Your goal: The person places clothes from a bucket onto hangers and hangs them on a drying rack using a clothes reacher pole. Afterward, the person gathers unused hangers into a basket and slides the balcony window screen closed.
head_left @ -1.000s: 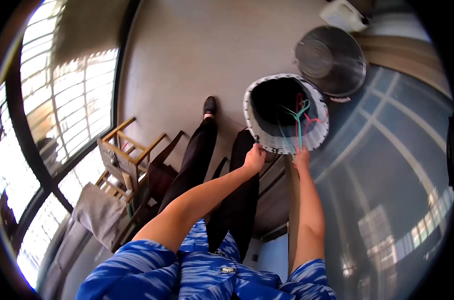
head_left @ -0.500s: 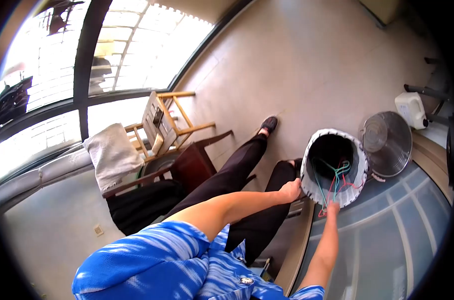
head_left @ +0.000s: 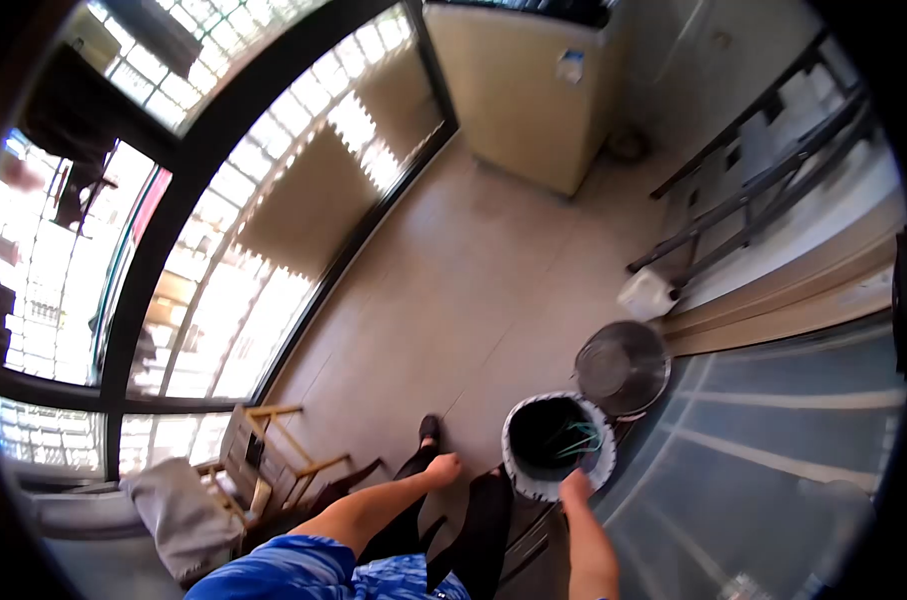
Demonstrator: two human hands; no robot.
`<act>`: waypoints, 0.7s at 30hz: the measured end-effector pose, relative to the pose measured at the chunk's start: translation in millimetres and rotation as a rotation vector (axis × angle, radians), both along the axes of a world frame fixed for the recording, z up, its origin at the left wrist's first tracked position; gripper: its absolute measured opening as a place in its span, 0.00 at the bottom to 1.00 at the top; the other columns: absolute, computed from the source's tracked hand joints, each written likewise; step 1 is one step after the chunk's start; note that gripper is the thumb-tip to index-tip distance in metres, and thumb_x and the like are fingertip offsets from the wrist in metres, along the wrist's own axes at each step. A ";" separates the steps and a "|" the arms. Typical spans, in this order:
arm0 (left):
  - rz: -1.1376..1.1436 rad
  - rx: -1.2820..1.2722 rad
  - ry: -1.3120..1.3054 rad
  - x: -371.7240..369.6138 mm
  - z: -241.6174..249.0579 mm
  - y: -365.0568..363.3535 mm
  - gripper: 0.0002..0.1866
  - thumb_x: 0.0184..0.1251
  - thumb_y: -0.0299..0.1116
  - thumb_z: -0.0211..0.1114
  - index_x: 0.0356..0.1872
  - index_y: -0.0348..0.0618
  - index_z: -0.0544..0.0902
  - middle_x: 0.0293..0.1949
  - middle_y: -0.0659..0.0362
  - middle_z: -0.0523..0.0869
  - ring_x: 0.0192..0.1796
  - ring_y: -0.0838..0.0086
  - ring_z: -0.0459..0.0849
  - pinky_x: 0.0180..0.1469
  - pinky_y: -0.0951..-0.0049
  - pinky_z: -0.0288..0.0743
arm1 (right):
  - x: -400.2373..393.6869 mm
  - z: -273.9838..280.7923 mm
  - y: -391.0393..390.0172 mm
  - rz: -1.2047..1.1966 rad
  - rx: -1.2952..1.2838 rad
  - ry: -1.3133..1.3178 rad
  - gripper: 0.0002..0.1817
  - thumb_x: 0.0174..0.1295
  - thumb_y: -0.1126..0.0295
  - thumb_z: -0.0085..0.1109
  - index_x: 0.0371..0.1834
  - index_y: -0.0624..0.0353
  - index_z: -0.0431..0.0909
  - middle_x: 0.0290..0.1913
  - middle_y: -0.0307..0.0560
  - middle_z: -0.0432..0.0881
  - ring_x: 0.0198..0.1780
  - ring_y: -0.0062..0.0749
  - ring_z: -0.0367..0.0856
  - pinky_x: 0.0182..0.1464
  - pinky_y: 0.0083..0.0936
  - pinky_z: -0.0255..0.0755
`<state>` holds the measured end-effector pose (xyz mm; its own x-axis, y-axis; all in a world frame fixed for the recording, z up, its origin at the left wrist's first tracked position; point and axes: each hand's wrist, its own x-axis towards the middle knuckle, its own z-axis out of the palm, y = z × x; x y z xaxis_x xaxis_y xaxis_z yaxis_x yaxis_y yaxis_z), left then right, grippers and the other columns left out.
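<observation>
A round basket [head_left: 529, 489] with a pale, dark-stitched rim and a dark inside stands on the floor in front of me, slightly right. Thin teal clothes hangers [head_left: 582, 436] lie inside it on the right. My right hand [head_left: 576, 488] is at the basket's near rim, below the hangers. It looks closed, but blur hides what its fingers hold. My left hand [head_left: 444, 468] is left of the basket, apart from it, with curled fingers and nothing visible in them.
A metal pot [head_left: 622, 368] stands just beyond the basket, and a white jug [head_left: 650, 294] behind that. A folded ladder [head_left: 764, 190] leans at the right wall. A cream washing machine [head_left: 524, 100] is at the far end. Wooden chairs [head_left: 264, 455] stand at left by the windows.
The view has swung up toward the far end. My left hand has come off the basket's rim to the left. The red hanger seen by my right hand no longer shows.
</observation>
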<state>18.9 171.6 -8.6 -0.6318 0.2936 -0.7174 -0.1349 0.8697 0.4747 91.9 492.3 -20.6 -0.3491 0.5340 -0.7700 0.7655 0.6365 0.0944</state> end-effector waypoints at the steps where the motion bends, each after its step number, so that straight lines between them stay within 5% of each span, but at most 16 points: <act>1: -0.022 0.003 0.005 -11.6 7.2 -5.9 0.13 0.59 0.36 0.52 0.32 0.37 0.79 0.33 0.43 0.83 0.39 0.50 0.82 0.44 0.54 0.74 | 5.9 6.8 -8.1 0.025 -0.014 0.040 0.14 0.60 0.68 0.45 0.47 0.57 0.75 0.49 0.51 0.79 0.52 0.44 0.77 0.54 0.47 0.67; 7: 0.150 0.040 -0.198 -75.5 70.0 -38.0 0.14 0.60 0.38 0.52 0.30 0.38 0.81 0.27 0.50 0.84 0.34 0.60 0.84 0.39 0.62 0.77 | 3.0 91.8 -59.0 -0.067 -0.163 0.005 0.18 0.53 0.65 0.49 0.44 0.60 0.80 0.51 0.60 0.77 0.55 0.49 0.75 0.55 0.40 0.70; 8: 0.000 0.020 -0.059 -83.5 87.1 -45.6 0.15 0.62 0.39 0.50 0.33 0.39 0.81 0.29 0.50 0.84 0.35 0.61 0.84 0.38 0.63 0.77 | 2.0 105.3 -68.1 -0.100 -0.188 -0.002 0.19 0.52 0.65 0.50 0.45 0.61 0.79 0.53 0.61 0.76 0.57 0.49 0.74 0.55 0.39 0.70; 10: -0.196 -0.019 0.152 -101.0 115.5 -62.1 0.16 0.64 0.39 0.49 0.36 0.40 0.81 0.31 0.51 0.84 0.36 0.63 0.84 0.37 0.64 0.78 | 28.0 41.5 -78.9 -0.067 -0.157 -0.001 0.14 0.51 0.65 0.50 0.28 0.64 0.82 0.30 0.57 0.84 0.37 0.42 0.84 0.44 0.34 0.76; 11: -0.228 -0.017 0.199 -113.6 125.6 -70.2 0.16 0.64 0.39 0.49 0.36 0.40 0.81 0.32 0.51 0.85 0.36 0.63 0.84 0.36 0.64 0.78 | 29.7 24.6 -80.1 -0.091 -0.245 -0.099 0.17 0.52 0.63 0.50 0.41 0.59 0.81 0.46 0.57 0.81 0.53 0.46 0.78 0.53 0.40 0.71; 12: -0.202 -0.016 0.166 -121.6 128.5 -83.9 0.15 0.64 0.39 0.49 0.36 0.39 0.81 0.32 0.51 0.85 0.36 0.63 0.84 0.36 0.65 0.78 | 21.8 72.5 -86.6 -0.049 -0.292 0.030 0.12 0.51 0.66 0.52 0.20 0.63 0.80 0.22 0.50 0.83 0.27 0.36 0.84 0.31 0.32 0.76; 21: 0.162 -0.007 -0.118 -160.2 117.8 -223.6 0.14 0.66 0.36 0.49 0.40 0.38 0.80 0.35 0.52 0.85 0.35 0.66 0.86 0.32 0.68 0.80 | -13.0 81.8 -142.2 -0.384 -0.347 -0.009 0.11 0.53 0.67 0.52 0.22 0.60 0.80 0.22 0.46 0.83 0.26 0.34 0.84 0.26 0.31 0.76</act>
<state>-141.3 -52.0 109.2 -0.5813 0.1901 -0.7912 -0.3275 0.8354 0.4414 78.9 350.0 61.3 -0.1707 0.3350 -0.9266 0.9501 0.3050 -0.0647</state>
